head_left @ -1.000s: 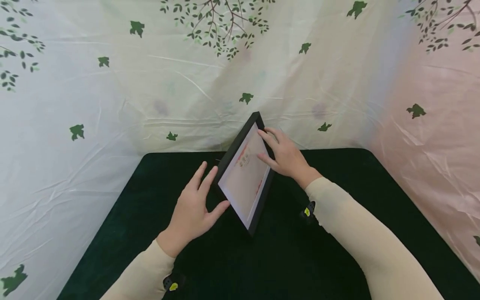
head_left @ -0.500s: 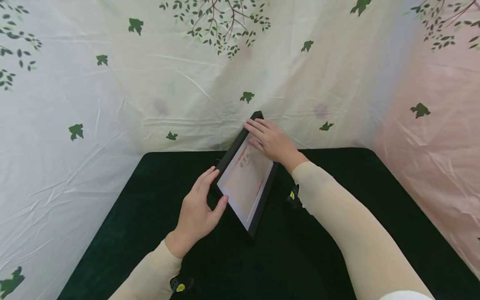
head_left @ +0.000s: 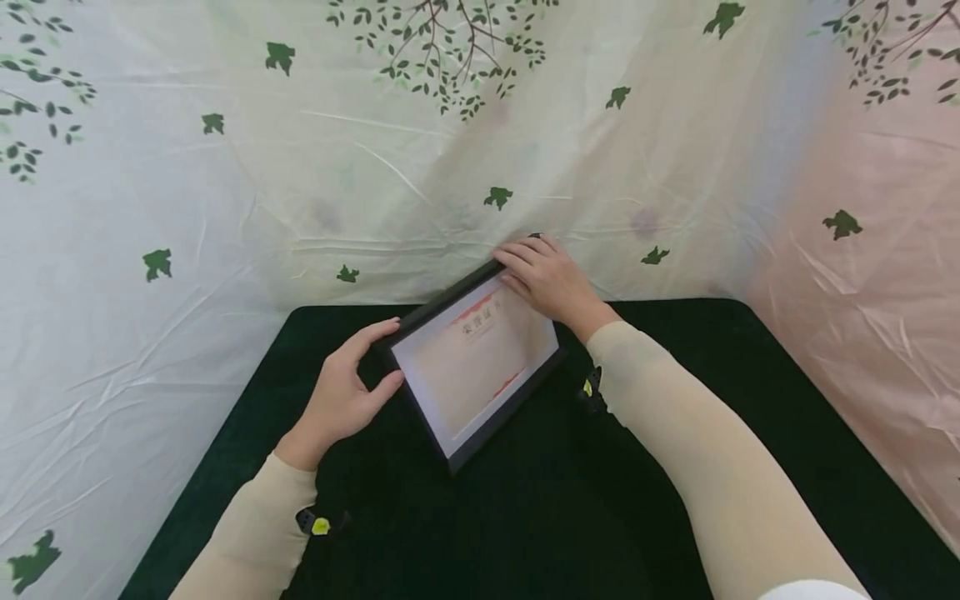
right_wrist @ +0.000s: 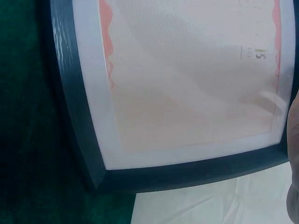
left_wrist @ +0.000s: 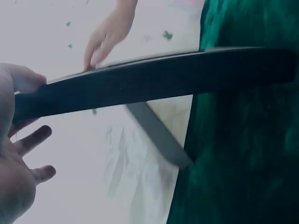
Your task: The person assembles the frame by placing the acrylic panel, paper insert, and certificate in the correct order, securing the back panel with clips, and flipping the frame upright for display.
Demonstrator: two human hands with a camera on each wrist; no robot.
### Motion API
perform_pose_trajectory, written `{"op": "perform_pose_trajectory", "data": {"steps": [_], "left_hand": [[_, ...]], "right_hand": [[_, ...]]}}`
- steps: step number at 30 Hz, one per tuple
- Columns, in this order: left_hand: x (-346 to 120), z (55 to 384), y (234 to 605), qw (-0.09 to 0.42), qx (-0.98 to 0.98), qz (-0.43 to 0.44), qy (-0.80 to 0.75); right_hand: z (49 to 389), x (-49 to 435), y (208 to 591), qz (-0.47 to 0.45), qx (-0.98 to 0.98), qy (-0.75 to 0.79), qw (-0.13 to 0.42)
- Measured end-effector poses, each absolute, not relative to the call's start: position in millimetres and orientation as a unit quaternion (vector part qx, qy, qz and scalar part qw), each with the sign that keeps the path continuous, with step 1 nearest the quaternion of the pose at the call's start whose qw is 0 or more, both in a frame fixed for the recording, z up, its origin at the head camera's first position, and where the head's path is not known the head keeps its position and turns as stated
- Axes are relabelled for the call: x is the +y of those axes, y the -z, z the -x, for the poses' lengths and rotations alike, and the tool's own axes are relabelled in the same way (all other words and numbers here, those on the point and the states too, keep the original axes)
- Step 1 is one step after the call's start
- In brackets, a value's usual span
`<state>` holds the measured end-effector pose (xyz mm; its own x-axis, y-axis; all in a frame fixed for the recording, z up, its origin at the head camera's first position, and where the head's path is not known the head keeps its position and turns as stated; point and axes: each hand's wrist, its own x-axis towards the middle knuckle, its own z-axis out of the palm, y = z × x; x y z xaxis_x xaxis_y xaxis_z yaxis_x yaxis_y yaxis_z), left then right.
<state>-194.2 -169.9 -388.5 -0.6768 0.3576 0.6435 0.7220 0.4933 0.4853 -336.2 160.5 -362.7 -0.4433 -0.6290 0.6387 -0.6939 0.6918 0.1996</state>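
Note:
A black picture frame with a white mat and a red-trimmed certificate stands propped on the dark green table, leaning back. My left hand pinches its upper left corner, thumb on the front and a finger behind; other fingers spread below in the left wrist view. My right hand holds the upper right corner, fingers over the top edge and the thumb side against the front. Behind the frame, a flat grey support leg slants down to the table. The right wrist view shows the frame's front and part of my right hand.
The green tabletop spreads around the frame, with rounded far corners. Pale cloth printed with green leaves hangs close behind the table and along both sides. Each wrist carries a small black strap device.
My right hand has moved onto the upper right corner. The frame has turned to face me more, its left side swinging leftward with my left hand.

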Motion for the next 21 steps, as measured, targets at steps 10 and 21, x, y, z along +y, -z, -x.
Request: {"op": "perform_pose_trajectory", "data": {"steps": [10, 21], "left_hand": [[-198.0, 223.7, 382.1, 0.223, -0.845, 0.304, 0.379], [-189.0, 210.0, 400.5, 0.281, -0.858, 0.248, 0.352]], "right_hand": [[322.0, 163.7, 373.3, -0.361, -0.847, -0.06, 0.385], [304.7, 186.7, 396.9, -0.268, -0.867, -0.169, 0.384]]}}
